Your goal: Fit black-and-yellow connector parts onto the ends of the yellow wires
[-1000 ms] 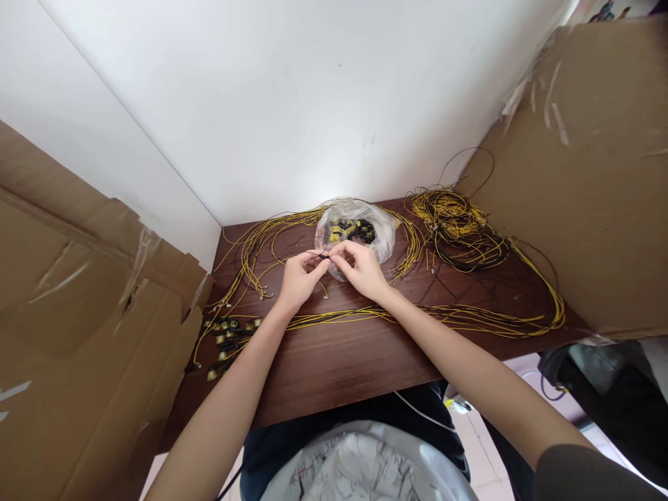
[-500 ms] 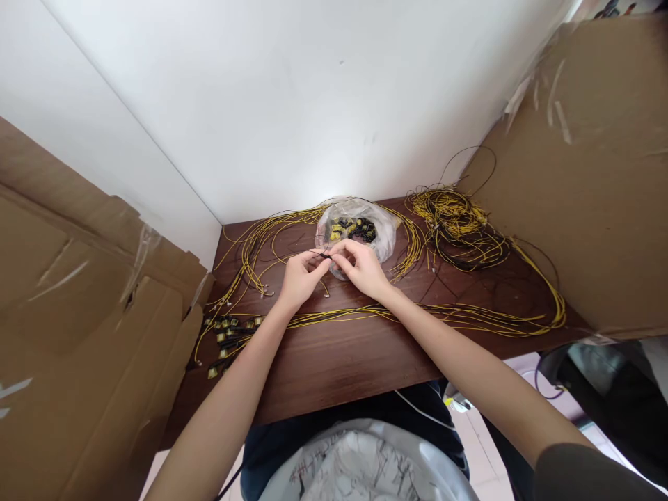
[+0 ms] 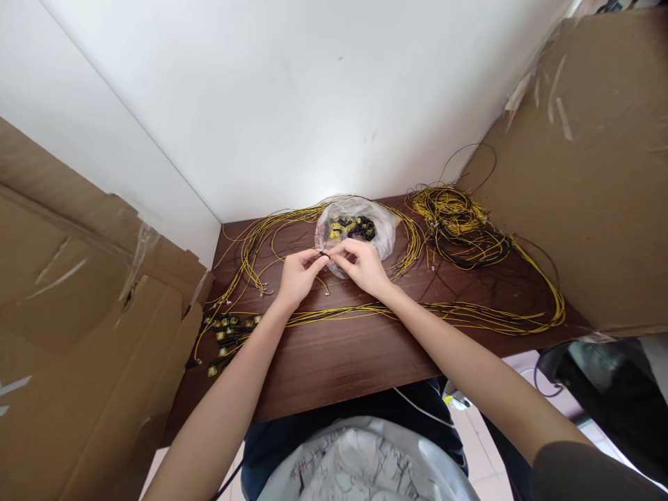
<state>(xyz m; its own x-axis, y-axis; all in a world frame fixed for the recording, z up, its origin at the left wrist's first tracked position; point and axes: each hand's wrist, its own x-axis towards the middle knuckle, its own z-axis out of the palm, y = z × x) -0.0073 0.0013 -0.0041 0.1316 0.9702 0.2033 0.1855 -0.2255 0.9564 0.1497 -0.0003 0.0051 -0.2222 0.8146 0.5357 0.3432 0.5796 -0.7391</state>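
Both my hands meet above the middle of a dark wooden table (image 3: pixel 339 362). My left hand (image 3: pixel 298 275) pinches a thin black wire with a small dark connector at its tip. My right hand (image 3: pixel 361 267) pinches the same small piece from the other side, fingertips nearly touching. Just behind the hands lies a clear plastic bag (image 3: pixel 358 228) holding several yellow and black connectors. Yellow wires (image 3: pixel 365 313) run across the table under my wrists.
A tangled coil of yellow and black wires (image 3: pixel 459 226) lies at the back right. Several finished connectors with wires (image 3: pixel 229 334) are heaped at the table's left edge. Cardboard sheets (image 3: pixel 78 334) stand on the left, and more cardboard (image 3: pixel 589 181) on the right. A white wall is behind.
Hands stay together at the same spot, with only slight finger shifts. The view has drifted a little.
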